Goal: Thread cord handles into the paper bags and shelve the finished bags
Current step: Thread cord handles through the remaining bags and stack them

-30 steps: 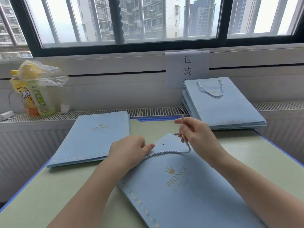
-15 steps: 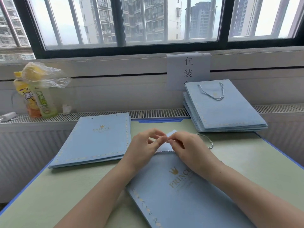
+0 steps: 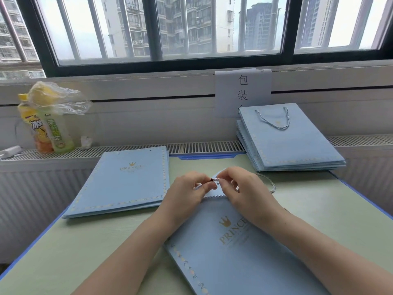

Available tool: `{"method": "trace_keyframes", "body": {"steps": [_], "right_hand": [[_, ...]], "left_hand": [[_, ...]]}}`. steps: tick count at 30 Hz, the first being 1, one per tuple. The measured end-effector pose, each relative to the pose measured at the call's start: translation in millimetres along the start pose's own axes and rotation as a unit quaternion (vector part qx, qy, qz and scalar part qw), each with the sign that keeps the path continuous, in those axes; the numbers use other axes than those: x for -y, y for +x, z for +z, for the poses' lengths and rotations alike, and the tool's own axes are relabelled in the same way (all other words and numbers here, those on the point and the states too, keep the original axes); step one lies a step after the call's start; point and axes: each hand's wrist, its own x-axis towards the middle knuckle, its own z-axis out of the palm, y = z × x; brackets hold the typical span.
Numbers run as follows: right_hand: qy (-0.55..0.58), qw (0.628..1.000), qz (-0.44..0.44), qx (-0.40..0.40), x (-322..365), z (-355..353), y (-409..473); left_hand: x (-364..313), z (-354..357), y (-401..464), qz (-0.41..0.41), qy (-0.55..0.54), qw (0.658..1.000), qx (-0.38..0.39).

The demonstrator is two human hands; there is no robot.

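A flat light-blue paper bag (image 3: pixel 229 248) with a gold crown logo lies on the table in front of me. Both hands meet at its top edge. My left hand (image 3: pixel 187 192) pinches the dark tip of a blue-white twisted cord (image 3: pixel 270 184). My right hand (image 3: pixel 244 188) pinches the bag's top corner beside a punched hole. The cord loops out to the right of that hand and also runs along the bag under my fingers. A stack of bags without handles (image 3: pixel 127 179) lies at the left. A stack of bags with cord handles (image 3: pixel 289 141) sits at the back right on the ledge.
The green table (image 3: pixel 85 252) has a blue rim. Two drink bottles (image 3: pixel 46 128) under a plastic bag stand on the radiator ledge at the far left, next to a white charger (image 3: pixel 9 151). A paper sign (image 3: pixel 243 92) hangs on the wall below the window.
My right hand came down from holding the cord end up and joined the left at the bag's top corner. The cord tip now sits between the fingers of both hands.
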Motion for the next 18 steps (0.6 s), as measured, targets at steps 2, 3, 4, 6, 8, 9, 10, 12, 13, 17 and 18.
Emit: {"method": "trace_keyframes", "body": {"steps": [2, 3, 4, 6, 8, 9, 10, 12, 13, 17, 18], "right_hand": [[0.019, 1.0, -0.008, 0.016, 2.3, -0.3, 0.0], [0.034, 0.999, -0.011, 0.019, 3.2, -0.6, 0.1], [0.05, 0.999, -0.01, 0.02, 4.3, -1.3, 0.0], [0.079, 0.997, 0.006, 0.017, 5.0, -3.3, -0.3], [0.098, 0.995, 0.029, 0.008, 3.4, -6.3, 0.4], [0.104, 0.994, 0.04, 0.002, 2.5, -8.2, 1.2], [0.107, 0.993, 0.047, -0.003, 2.1, -10.2, 2.0], [0.097, 0.994, 0.051, -0.008, 1.7, -13.3, 3.4], [0.088, 0.995, 0.05, -0.007, 1.5, -14.0, 3.5], [0.053, 0.998, 0.034, -0.004, 4.2, -12.3, 1.4], [0.052, 0.998, 0.026, -0.001, 5.7, -11.1, 0.9]], "left_hand": [[0.7, -0.2, -0.2, 0.008, 0.003, 1.0, 0.001], [0.7, 0.0, -0.7, 0.009, 0.007, 1.0, 0.004], [-0.7, -0.1, -1.5, 0.004, 0.009, 1.0, 0.005], [-4.5, -1.0, -2.6, -0.006, 0.011, 1.0, 0.001], [-7.8, -4.3, -1.6, -0.034, 0.025, 0.999, 0.006], [-9.8, -7.2, -0.7, -0.067, 0.036, 0.997, 0.013], [-11.3, -11.2, 0.8, -0.11, 0.044, 0.993, 0.017], [-12.2, -19.5, 4.1, -0.18, 0.04, 0.983, 0.008], [-12.2, -23.3, 5.5, -0.198, 0.025, 0.98, -0.002], [-17.9, -33.2, 4.7, -0.249, -0.046, 0.967, 0.039], [-18.3, -33.5, 3.5, -0.26, -0.045, 0.962, 0.066]]}}
